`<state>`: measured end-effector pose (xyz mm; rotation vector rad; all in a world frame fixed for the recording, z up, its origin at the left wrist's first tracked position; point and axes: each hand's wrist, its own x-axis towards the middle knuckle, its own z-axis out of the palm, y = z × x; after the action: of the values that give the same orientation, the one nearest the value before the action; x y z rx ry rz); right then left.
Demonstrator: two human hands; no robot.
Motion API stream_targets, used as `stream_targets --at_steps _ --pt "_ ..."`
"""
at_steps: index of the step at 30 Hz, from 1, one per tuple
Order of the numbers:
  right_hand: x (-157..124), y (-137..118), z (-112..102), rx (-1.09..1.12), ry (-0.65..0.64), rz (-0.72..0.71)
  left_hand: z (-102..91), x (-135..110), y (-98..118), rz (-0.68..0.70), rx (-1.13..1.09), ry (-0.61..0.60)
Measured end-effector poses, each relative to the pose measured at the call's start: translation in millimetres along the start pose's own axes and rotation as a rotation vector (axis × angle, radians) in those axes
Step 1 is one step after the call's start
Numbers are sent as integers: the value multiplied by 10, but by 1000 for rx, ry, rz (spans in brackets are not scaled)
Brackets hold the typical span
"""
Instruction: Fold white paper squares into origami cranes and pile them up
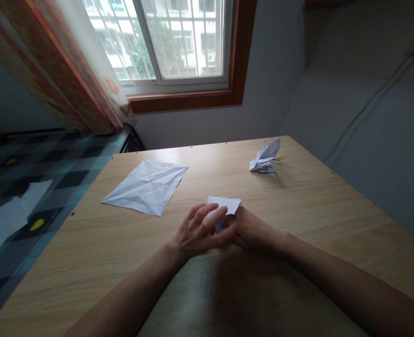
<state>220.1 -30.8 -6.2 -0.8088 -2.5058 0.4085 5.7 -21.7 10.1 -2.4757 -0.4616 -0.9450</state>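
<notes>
A small folded white paper lies on the wooden table in front of me. My left hand pinches its near edge with thumb and fingers curled over it. Just to the right, my right hand presses and grips the same paper from the other side, its fingers closed and partly hidden. A creased, unfolded white square sheet lies flat to the left. A finished white origami figure stands at the far right of the table.
A window with a wooden frame and a curtain are beyond the table. A bed with checked bedding and loose white paper is at the left. A grey wall runs along the right.
</notes>
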Motion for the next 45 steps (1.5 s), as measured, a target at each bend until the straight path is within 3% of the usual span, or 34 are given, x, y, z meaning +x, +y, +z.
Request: stream_targets --at_steps 6,10,13,23,31,36,45 --pt "-119 67 -102 -93 0 7 -32 -37 -129 -134 -132 -209" --pt "-175 115 -134 -183 88 10 -62 -31 -193 -123 -188 -339" --pt "-205 141 -145 -112 122 17 -60 -35 -204 -108 -184 -382" --pt "-242 87 -208 165 62 51 42 -55 -203 -141 -203 -180" --pt "-223 107 -208 288 111 67 170 -79 -162 -314 -268 -132" --pt "-220 106 -205 282 54 58 185 -72 -189 -369 -386 -197" --pt "-216 73 -208 304 39 44 244 -62 -228 -640 -483 -337"
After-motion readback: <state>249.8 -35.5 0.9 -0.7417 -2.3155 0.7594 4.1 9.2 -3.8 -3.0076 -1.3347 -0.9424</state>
